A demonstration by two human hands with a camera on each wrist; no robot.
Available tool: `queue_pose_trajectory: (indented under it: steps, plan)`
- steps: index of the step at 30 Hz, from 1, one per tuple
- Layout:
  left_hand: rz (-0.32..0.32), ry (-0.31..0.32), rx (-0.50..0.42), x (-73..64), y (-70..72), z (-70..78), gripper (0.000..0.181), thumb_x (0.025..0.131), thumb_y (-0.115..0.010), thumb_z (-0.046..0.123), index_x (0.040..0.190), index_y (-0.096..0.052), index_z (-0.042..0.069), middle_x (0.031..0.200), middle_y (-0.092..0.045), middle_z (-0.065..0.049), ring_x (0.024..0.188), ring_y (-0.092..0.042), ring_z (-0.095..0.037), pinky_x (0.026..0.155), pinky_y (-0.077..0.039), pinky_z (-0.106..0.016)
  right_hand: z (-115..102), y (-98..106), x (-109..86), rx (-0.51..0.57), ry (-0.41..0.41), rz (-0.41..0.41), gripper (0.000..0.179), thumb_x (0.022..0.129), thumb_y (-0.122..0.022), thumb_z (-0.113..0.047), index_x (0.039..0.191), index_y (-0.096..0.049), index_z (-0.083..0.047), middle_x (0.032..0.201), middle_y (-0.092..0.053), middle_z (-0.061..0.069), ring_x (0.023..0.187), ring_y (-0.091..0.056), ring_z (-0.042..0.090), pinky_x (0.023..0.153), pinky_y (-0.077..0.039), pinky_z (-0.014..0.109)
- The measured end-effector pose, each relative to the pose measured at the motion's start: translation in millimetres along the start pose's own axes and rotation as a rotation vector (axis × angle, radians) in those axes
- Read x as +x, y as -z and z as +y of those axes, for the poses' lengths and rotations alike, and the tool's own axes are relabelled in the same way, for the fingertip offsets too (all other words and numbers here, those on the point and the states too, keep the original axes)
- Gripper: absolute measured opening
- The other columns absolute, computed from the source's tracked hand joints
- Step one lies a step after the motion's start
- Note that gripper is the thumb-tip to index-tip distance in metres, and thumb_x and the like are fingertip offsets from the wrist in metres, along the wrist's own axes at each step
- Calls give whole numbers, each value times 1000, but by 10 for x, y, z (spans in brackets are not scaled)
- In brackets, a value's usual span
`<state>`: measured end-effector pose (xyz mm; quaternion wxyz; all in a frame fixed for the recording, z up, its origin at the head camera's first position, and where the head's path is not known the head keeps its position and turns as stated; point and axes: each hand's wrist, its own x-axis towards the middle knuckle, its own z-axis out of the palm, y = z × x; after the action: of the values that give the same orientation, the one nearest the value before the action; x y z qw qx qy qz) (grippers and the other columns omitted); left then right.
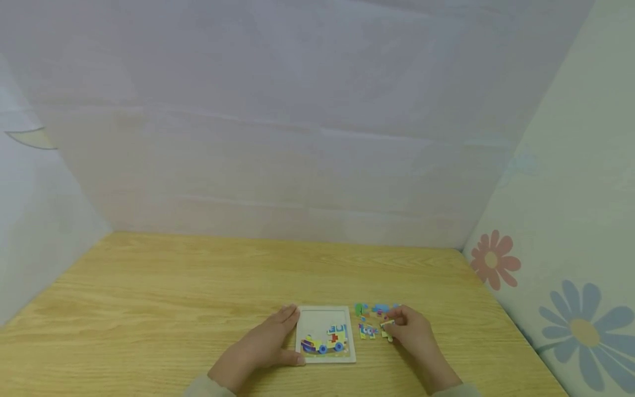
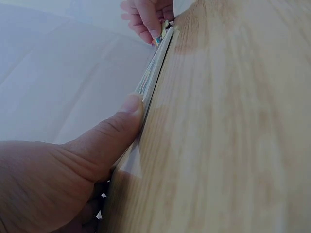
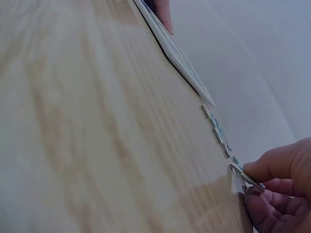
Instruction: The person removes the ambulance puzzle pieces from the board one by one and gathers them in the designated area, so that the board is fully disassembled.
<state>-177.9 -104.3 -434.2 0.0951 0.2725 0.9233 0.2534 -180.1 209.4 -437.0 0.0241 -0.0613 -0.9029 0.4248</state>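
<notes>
A square jigsaw tray [image 1: 351,333] with a pale rim lies on the table. Joined pieces along its lower part show a colourful vehicle picture [image 1: 323,344] with blue wheels; the upper part is bare board. My left hand [image 1: 268,337] rests against the tray's left side, fingers at the upper corner and thumb at the lower one. To the right of the tray, my right hand [image 1: 415,332] pinches a jigsaw piece [image 3: 247,177] between thumb and fingers, tilted close over the table. Beside these fingertips lies a loose piece [image 1: 367,331] with purple and blue print.
More loose pieces lie right of the tray, among them a green one [image 1: 360,309] and a blue one [image 1: 381,307]; the right hand partly covers this group. The wood-grain table [image 1: 198,286] meets a pale sheet wall [image 1: 297,182] behind and a flower-printed wall [image 1: 555,237] at right.
</notes>
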Motion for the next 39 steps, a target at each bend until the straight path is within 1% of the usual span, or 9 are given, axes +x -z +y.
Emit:
queue_pose_trajectory:
  steps: [4, 7, 12, 21, 27, 29, 34, 37, 39]
  plan:
    - [8, 0, 5, -1, -7, -9, 95, 72, -72, 50, 139, -34, -5, 149, -26, -21, 137, -24, -39, 110, -25, -53, -7, 4, -13, -109, 71, 7, 17, 76, -72, -9, 90, -64, -4, 79, -57, 3, 74, -51, 15, 63, -48, 24]
    - [9, -1, 0, 4, -11, -16, 96, 71, -72, 50, 139, -34, -6, 149, -26, -21, 137, -24, -39, 110, -24, -52, -6, 2, -16, -143, 96, 7, 17, 76, -73, -10, 90, -64, -4, 76, -57, 2, 70, -51, 14, 60, -47, 23]
    - [3, 4, -10, 18, -7, -20, 98, 70, -71, 52, 140, -33, -4, 150, -25, -20, 138, -22, -38, 111, -23, -52, -15, 6, -14, -158, 95, 6, 19, 77, -73, -12, 91, -63, -2, 77, -57, 2, 71, -51, 14, 60, -48, 24]
    - [0, 10, -20, 13, 1, -11, 98, 70, -72, 52, 140, -33, -4, 149, -25, -21, 138, -22, -39, 110, -24, -53, -15, 5, -2, -97, 27, 2, 16, 81, -67, -15, 92, -64, -4, 84, -61, 3, 78, -54, 17, 65, -49, 27]
    - [5, 10, -15, 2, 4, -1, 96, 71, -73, 49, 140, -34, -5, 149, -26, -21, 137, -24, -39, 110, -24, -53, -72, 59, -1, -51, -1, 18, 23, 84, -66, -19, 99, -63, -2, 90, -61, 6, 81, -56, 18, 67, -51, 27]
    - [6, 8, -15, 3, -3, -4, 96, 71, -73, 49, 139, -34, -5, 149, -26, -21, 137, -24, -40, 110, -24, -53, -114, 82, -5, -35, 0, 31, 25, 85, -66, -19, 101, -62, 0, 91, -61, 7, 83, -56, 19, 67, -51, 28]
    - [4, 6, -15, 13, -21, -27, 97, 70, -72, 51, 140, -34, -5, 149, -26, -21, 137, -23, -39, 110, -24, -53, -236, 117, -26, -56, 18, 60, 22, 84, -65, -18, 99, -64, -2, 91, -61, 7, 84, -55, 20, 68, -50, 29]
    - [3, 4, -9, 20, -27, -36, 98, 70, -71, 52, 140, -34, -5, 149, -27, -21, 137, -23, -39, 110, -25, -53, -295, 114, -35, -66, 40, 60, 19, 85, -64, -17, 98, -64, -3, 89, -62, 6, 83, -56, 18, 67, -50, 28]
    - [3, 5, -9, 23, -27, -35, 98, 70, -71, 53, 140, -33, -4, 149, -26, -20, 137, -23, -39, 110, -25, -53, -316, 96, -34, -49, 58, 54, 18, 86, -63, -17, 98, -64, -4, 88, -62, 4, 81, -56, 17, 66, -50, 26]
